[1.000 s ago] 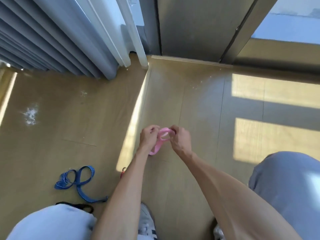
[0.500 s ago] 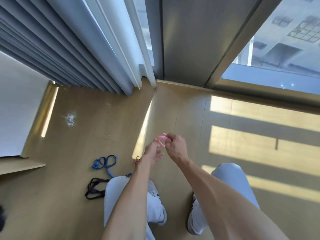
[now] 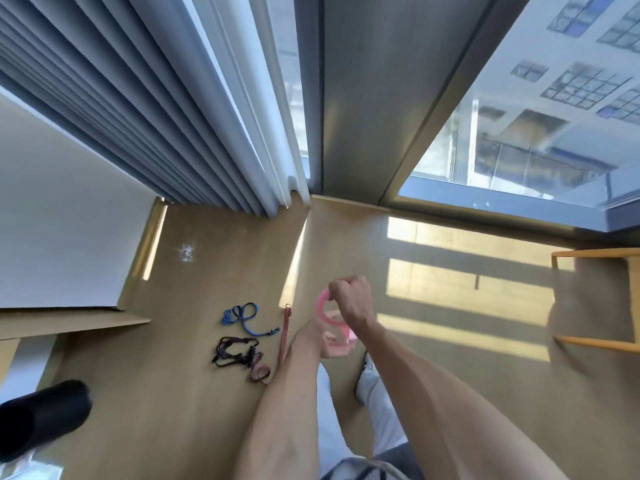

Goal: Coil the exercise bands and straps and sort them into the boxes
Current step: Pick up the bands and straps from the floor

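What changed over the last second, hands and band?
The person has stood up: the knees have left the view and the floor sits farther away. The pink band went from a loose loop to a tighter coil, with the right hand now above the left hand. Both hands keep their grip. The blue strap and black strap lie untouched.

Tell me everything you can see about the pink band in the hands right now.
The pink band is a flat, smooth, rubbery-looking strip, bent into a loose loop and held in the air above the wooden floor. The right hand pinches its top; the left hand holds its lower part, which is blurred. It touches nothing else.
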`<state>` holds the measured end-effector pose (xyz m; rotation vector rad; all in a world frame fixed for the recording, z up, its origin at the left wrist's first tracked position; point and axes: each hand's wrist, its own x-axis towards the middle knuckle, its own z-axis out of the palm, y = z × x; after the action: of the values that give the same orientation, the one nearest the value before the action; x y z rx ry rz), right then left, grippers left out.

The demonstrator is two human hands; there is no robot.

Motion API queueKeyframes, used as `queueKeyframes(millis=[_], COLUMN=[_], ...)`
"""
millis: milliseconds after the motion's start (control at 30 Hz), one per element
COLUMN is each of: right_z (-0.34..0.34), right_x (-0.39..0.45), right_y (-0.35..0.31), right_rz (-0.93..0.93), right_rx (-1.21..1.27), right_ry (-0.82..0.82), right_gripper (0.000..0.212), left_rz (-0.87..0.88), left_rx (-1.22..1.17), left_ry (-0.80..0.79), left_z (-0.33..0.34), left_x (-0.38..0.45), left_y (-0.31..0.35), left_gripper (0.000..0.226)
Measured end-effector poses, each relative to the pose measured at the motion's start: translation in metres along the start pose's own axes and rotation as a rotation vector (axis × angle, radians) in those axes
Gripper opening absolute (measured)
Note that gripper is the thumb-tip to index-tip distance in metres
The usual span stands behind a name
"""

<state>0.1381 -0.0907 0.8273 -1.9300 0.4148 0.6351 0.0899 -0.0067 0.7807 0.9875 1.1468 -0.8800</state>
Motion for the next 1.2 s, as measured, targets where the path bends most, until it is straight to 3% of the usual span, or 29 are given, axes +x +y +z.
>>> queueKeyframes(millis=[100,167,200,333,467,500,600,700,800,867,933,1033,1100,1200], right_z=[-0.007,-0.009,-0.009,-0.006,0.003,0.004,0.004,0.003,0.011,0.020,0.029,0.035,0.036,0.040], right_x=[-0.014,-0.019,-0.021,-0.025,-0.027,-0.027,-0.023,-0.015,-0.010,-0.008,-0.008,-0.011,-0.012,-0.016], right_y=[-0.025,-0.037,-0.040,-0.037,-0.048,-0.055,-0.083,-0.117,-0.144,-0.155,-0.162,-0.162,-0.153,-0.138], right_rz=[0.062,0.048,0.053,0.031,-0.017,-0.034,-0.074,-0.051,-0.007,-0.034,-0.049,-0.135,-0.217,-0.263], right_rx=[-0.040,-0.087,-0.086,-0.083,0.007,0.062,0.270,0.415,0.506,0.461,0.409,0.275,0.142,-0.029], right_ry=[-0.073,-0.105,-0.087,0.024,0.069,0.079,0.047,-0.035,-0.155,-0.163,-0.190,-0.347,-0.452,-0.473], right_gripper=[0.024,0.020,0.015,0.018,0.017,0.014,0.015,0.020,0.022,0.007,0.009,0.012,0.012,0.011], left_rz=[0.011,0.134,0.155,0.256,0.441,0.499,0.659,0.774,0.835,0.799,0.733,0.624,0.639,0.761], left_rx=[0.159,0.407,0.395,0.106,-0.163,-0.169,-0.090,0.024,0.133,0.144,-0.082,-0.655,-0.750,-0.666], left_ry=[-0.095,0.090,0.143,0.014,0.027,0.024,-0.022,0.023,0.116,0.138,0.069,-0.130,-0.196,0.123], left_z=[0.001,0.004,0.002,-0.002,-0.015,-0.020,-0.037,-0.052,-0.065,-0.072,-0.081,-0.094,-0.095,-0.097], left_x=[-0.017,-0.023,-0.025,-0.035,-0.061,-0.070,-0.088,-0.109,-0.120,-0.125,-0.127,-0.127,-0.128,-0.131], left_y=[-0.018,-0.016,-0.012,0.017,0.058,0.067,0.083,0.096,0.098,0.097,0.094,0.092,0.100,0.111], left_gripper=[0.020,0.028,0.032,0.047,0.018,0.012,0.032,0.029,0.024,0.026,0.038,0.062,0.068,0.021])
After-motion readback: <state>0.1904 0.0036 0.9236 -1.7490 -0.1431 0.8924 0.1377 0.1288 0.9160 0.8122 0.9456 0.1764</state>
